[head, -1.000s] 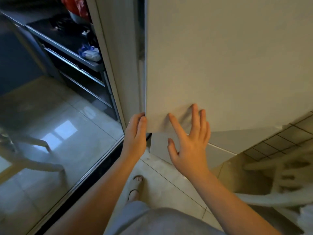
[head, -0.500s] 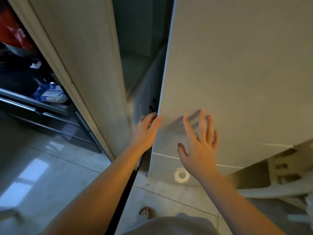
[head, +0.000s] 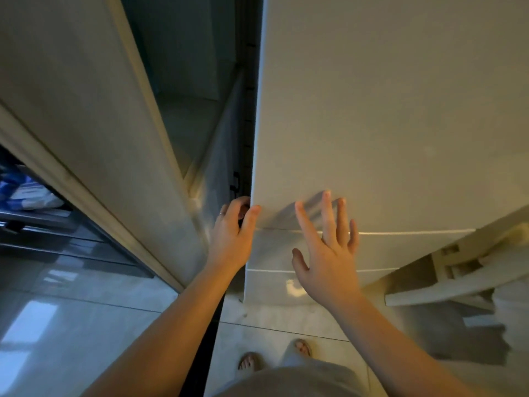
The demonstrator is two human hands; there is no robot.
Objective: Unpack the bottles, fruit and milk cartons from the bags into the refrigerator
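Observation:
The pale grey refrigerator door fills the upper right of the head view. My left hand grips its left edge near the bottom, fingers hooked behind the edge and thumb on the front. My right hand is spread flat with fingers apart against the door's lower face and holds nothing. A dark narrow gap runs along the door's left edge. No bottles, fruit, cartons or bags are in view.
A beige wall panel stands close on the left of the refrigerator. Behind it, dark shelves hold a blue and white packet. A white chair is on the right. My feet are on the glossy tiled floor.
The view has swung right and closer to the refrigerator. My left hand's fingers have hooked around the door's edge. My right hand stays spread on the door face.

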